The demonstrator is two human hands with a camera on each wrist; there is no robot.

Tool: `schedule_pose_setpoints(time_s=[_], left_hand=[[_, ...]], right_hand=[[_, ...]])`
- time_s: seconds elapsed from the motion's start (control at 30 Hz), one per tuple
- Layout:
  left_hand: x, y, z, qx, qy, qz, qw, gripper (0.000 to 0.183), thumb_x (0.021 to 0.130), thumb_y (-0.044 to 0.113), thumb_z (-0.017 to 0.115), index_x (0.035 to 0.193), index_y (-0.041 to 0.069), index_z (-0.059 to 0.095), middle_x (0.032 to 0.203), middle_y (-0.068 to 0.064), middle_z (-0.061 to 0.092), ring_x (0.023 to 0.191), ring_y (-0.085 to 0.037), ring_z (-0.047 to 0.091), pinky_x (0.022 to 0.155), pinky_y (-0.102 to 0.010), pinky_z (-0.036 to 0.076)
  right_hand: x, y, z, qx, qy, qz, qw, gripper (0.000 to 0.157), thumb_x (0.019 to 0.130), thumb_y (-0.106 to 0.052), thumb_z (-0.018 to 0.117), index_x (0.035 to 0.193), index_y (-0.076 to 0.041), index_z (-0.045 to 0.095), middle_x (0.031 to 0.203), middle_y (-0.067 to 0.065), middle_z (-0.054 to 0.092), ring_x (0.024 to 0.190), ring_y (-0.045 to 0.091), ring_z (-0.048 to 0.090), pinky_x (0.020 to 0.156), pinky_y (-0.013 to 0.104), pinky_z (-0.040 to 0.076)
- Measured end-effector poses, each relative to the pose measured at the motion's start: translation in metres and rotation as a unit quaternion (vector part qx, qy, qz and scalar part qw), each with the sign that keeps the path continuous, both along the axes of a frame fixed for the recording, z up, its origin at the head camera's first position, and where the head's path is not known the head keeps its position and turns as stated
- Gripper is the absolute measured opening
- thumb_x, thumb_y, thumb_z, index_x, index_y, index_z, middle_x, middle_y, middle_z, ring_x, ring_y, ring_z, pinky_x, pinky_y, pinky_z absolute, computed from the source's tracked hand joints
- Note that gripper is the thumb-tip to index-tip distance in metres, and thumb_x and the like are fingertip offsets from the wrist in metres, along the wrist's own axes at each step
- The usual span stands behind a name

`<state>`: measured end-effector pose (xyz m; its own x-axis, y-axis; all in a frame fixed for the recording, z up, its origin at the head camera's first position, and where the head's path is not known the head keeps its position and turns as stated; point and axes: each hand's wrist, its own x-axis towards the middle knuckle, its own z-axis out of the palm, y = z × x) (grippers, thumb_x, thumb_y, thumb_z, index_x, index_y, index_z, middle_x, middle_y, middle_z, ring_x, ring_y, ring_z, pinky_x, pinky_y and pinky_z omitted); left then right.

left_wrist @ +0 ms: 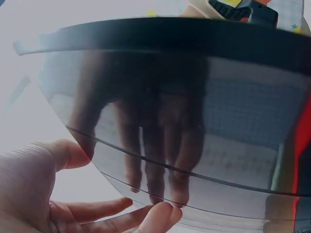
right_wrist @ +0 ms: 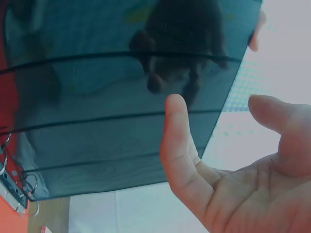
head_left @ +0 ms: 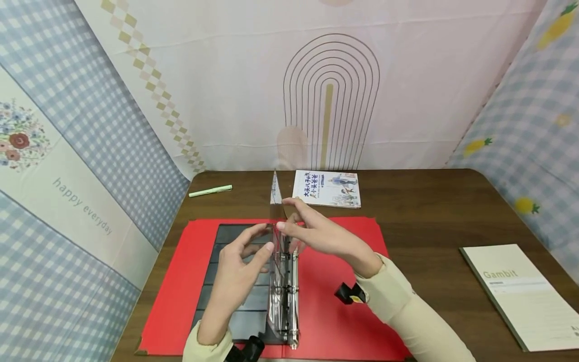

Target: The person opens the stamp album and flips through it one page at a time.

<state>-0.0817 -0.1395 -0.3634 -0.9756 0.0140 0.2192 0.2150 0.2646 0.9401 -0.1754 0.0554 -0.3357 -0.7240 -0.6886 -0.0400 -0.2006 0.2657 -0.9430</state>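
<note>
A red ring binder (head_left: 167, 296) lies open on the table. Dark pocket sheets (head_left: 251, 291) cover its left side. One glossy dark pocket sheet (right_wrist: 107, 141) stands nearly upright above the metal rings (head_left: 294, 301); the head view shows it almost edge-on. To its left is my left hand (head_left: 239, 266), thumb and fingers spread apart beside the sheet's edge. My right hand (head_left: 323, 234) is at the sheet's upper part, index finger extended and thumb apart from it. In the right wrist view, that finger lies in front of the sheet; whether it touches is unclear.
A white booklet with blue print (head_left: 327, 188) lies behind the binder. A light green pen (head_left: 210, 191) is at the back left. At the right lies a pale notebook marked Gambit (head_left: 520, 296). Cloth hangings (head_left: 235, 90) enclose the wooden table (head_left: 420, 211).
</note>
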Motion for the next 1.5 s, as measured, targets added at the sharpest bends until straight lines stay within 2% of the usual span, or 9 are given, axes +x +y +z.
schedule_pose_setpoints(time_s=[0.17, 0.37, 0.5, 0.77, 1.0, 1.2, 1.27, 1.37, 1.5], left_hand=[[0.004, -0.009, -0.002, 0.011, 0.017, 0.011, 0.9997, 0.037, 0.102, 0.014, 0.062, 0.137, 0.004, 0.061, 0.131, -0.016, 0.064, 0.094, -0.032, 0.072, 0.066, -0.037, 0.06], [0.007, -0.02, -0.006, 0.047, 0.022, 0.037, 0.998, 0.031, 0.101, 0.008, 0.062, 0.13, 0.001, 0.065, 0.124, -0.016, 0.066, 0.089, -0.019, 0.073, 0.065, -0.034, 0.06], [0.01, -0.028, -0.007, 0.059, 0.032, 0.071, 0.9952, 0.025, 0.099, 0.006, 0.064, 0.123, 0.002, 0.07, 0.113, -0.015, 0.069, 0.084, -0.016, 0.072, 0.065, -0.031, 0.059], [0.015, -0.048, -0.014, 0.037, 0.025, 0.142, 0.9889, 0.018, 0.097, 0.003, 0.066, 0.112, 0.004, 0.076, 0.095, -0.003, 0.072, 0.076, -0.012, 0.066, 0.062, -0.024, 0.052], [0.018, -0.064, -0.021, 0.036, 0.002, 0.145, 0.9888, 0.022, 0.101, 0.003, 0.06, 0.119, -0.001, 0.072, 0.095, 0.0, 0.072, 0.077, -0.009, 0.06, 0.063, -0.021, 0.048], [0.02, -0.082, -0.031, 0.045, -0.009, 0.132, 0.9902, 0.024, 0.102, 0.002, 0.057, 0.121, -0.006, 0.068, 0.086, 0.002, 0.068, 0.066, -0.005, 0.049, 0.056, -0.021, 0.04], [0.021, -0.088, -0.034, 0.033, -0.016, 0.128, 0.9911, 0.026, 0.103, 0.003, 0.056, 0.124, -0.007, 0.066, 0.088, 0.003, 0.068, 0.07, -0.004, 0.053, 0.06, -0.018, 0.042], [0.024, -0.097, -0.041, 0.005, -0.034, 0.121, 0.9921, 0.03, 0.105, 0.008, 0.054, 0.13, -0.007, 0.063, 0.104, -0.002, 0.071, 0.092, -0.004, 0.061, 0.077, -0.017, 0.048], [0.027, -0.108, -0.046, -0.024, -0.078, 0.112, 0.9903, 0.037, 0.108, 0.015, 0.05, 0.137, -0.006, 0.057, 0.123, -0.017, 0.066, 0.105, 0.001, 0.057, 0.085, -0.013, 0.045]], right_hand=[[0.0, 0.011, -0.006, 0.014, 0.005, -0.009, 1.0, 0.065, 0.104, -0.03, 0.057, 0.155, -0.007, 0.024, 0.112, 0.014, 0.063, 0.077, 0.026, 0.07, 0.075, 0.04, 0.056], [0.002, 0.022, -0.01, 0.027, 0.008, -0.007, 1.0, 0.064, 0.104, -0.029, 0.059, 0.156, -0.009, 0.027, 0.116, 0.012, 0.061, 0.079, 0.028, 0.071, 0.08, 0.047, 0.056], [0.003, 0.031, -0.012, 0.031, 0.027, -0.01, 0.999, 0.06, 0.104, -0.029, 0.059, 0.154, -0.009, 0.032, 0.117, 0.01, 0.061, 0.078, 0.024, 0.07, 0.08, 0.046, 0.054], [0.006, 0.049, -0.02, 0.044, 0.064, -0.008, 0.997, 0.055, 0.103, -0.026, 0.061, 0.149, -0.006, 0.038, 0.115, 0.009, 0.061, 0.077, 0.021, 0.068, 0.075, 0.044, 0.054], [0.008, 0.064, -0.033, 0.024, 0.059, -0.013, 0.998, 0.054, 0.103, -0.018, 0.06, 0.148, 0.0, 0.038, 0.111, 0.012, 0.061, 0.081, 0.025, 0.068, 0.079, 0.046, 0.057], [0.01, 0.075, -0.045, 0.042, 0.079, -0.025, 0.996, 0.054, 0.102, -0.02, 0.062, 0.146, 0.001, 0.041, 0.111, 0.009, 0.061, 0.086, 0.022, 0.066, 0.076, 0.036, 0.057], [0.011, 0.078, -0.049, 0.066, 0.099, -0.032, 0.992, 0.054, 0.101, -0.022, 0.063, 0.146, 0.0, 0.043, 0.114, 0.007, 0.06, 0.092, 0.02, 0.064, 0.08, 0.035, 0.055], [0.011, 0.081, -0.056, 0.094, 0.121, -0.044, 0.987, 0.054, 0.1, -0.024, 0.065, 0.145, -0.001, 0.045, 0.121, 0.006, 0.059, 0.104, 0.021, 0.062, 0.088, 0.039, 0.053], [0.012, 0.084, -0.068, 0.119, 0.136, -0.057, 0.982, 0.054, 0.099, -0.024, 0.066, 0.143, 0.0, 0.046, 0.129, 0.012, 0.058, 0.117, 0.033, 0.058, 0.096, 0.051, 0.05]])
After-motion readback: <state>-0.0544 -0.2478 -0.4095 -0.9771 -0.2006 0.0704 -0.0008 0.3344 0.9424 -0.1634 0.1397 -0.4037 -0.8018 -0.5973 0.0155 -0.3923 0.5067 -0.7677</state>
